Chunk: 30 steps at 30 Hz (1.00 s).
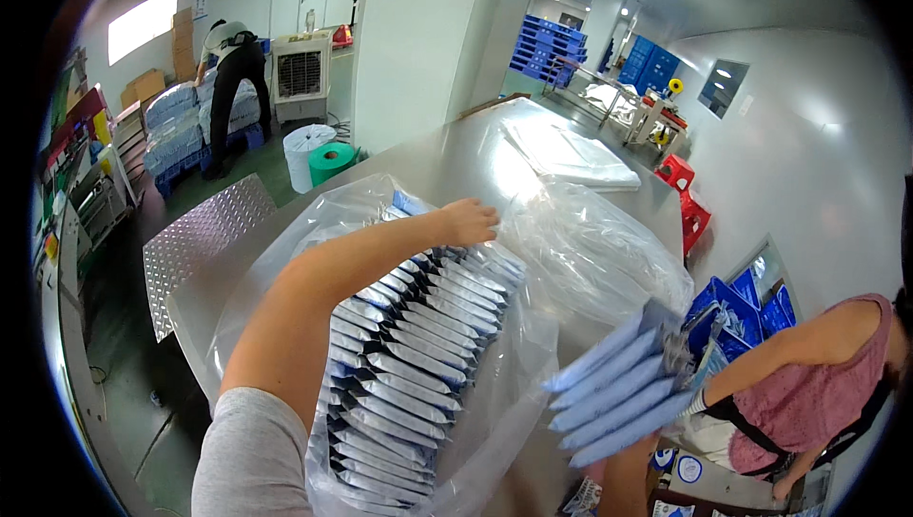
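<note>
A large clear plastic bag (528, 346) lies opened out on the metal table, filled with two rows of flat white-and-blue packets (414, 360) standing on edge. My left arm reaches across it. At the bag's far edge, my left hand (471, 222) is closed with its fingers curled on the film. My right hand (645, 445), mostly hidden, grips a fanned bunch of several light-blue packets (618, 389) from below, to the right of the bag and apart from it.
Crumpled clear bags (599, 251) and flat film sheets (571, 151) cover the table's (456, 160) far right. A co-worker in a pink top (794, 393) is close on my right beside a blue bin (728, 312). Another person (233, 79) bends over stacked sacks (176, 127) at far left.
</note>
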Available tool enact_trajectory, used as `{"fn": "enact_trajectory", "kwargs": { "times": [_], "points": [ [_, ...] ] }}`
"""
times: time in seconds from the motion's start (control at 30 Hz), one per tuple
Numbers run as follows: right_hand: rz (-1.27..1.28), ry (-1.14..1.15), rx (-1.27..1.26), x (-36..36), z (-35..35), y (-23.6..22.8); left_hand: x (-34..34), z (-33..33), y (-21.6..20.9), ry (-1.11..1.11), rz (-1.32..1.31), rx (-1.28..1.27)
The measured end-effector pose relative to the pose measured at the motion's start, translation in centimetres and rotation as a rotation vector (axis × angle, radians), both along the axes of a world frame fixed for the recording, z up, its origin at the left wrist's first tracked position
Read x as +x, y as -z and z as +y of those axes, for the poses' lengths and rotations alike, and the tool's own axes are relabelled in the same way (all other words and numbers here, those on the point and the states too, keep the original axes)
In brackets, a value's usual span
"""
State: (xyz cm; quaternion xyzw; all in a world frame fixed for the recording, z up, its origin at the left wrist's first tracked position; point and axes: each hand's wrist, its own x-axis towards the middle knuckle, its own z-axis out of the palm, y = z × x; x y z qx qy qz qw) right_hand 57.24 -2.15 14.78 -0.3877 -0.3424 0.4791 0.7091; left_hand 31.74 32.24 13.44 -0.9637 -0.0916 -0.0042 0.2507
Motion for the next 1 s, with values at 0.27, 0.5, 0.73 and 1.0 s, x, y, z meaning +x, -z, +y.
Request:
{"fn": "enact_trajectory", "kwargs": {
  "times": [0.27, 0.5, 0.73, 1.0],
  "points": [
    [-0.387, -0.32, 0.018, -9.0, 16.5, -0.2, 3.9, 8.0, -8.1, 0.011, -0.254, -0.679],
    [-1.678, 0.218, 0.211, -9.3, 24.2, -2.5, 4.1, 7.9, -9.9, 0.004, -0.114, -0.584],
    [-2.237, -0.103, -0.268, -14.7, 27.3, 2.5, 4.8, -0.6, -12.8, -0.042, -0.334, -0.342],
    [-1.577, -0.19, 0.166, -10.2, 23.5, 3.4, -16.0, -25.7, -19.2, -0.195, 0.349, -0.927]
  ]
}}
